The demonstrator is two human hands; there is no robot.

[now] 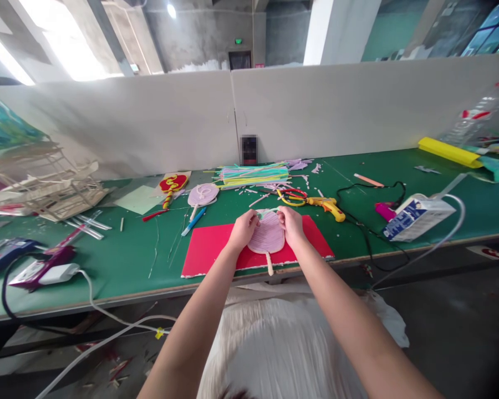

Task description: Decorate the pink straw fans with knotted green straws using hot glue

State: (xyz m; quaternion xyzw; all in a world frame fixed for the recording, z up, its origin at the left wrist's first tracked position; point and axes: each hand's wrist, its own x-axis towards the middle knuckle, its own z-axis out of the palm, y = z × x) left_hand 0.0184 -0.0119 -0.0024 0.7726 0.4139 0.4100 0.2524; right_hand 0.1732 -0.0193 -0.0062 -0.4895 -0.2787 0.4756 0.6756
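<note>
A lilac fan-shaped craft piece with a short pale handle lies on a red board at the table's front edge. My left hand is closed in a pinch at the fan's upper left edge. Opposite it, my right hand pinches at the upper right edge. Between the fingertips a thin pale green strip runs along the fan's top rim. The fingers partly cover the strip's ends.
Behind the board lie colored strips, scissors and a yellow glue gun. To the left are another lilac fan, a red-and-yellow one and a blue pen. A carton and cables occupy the right.
</note>
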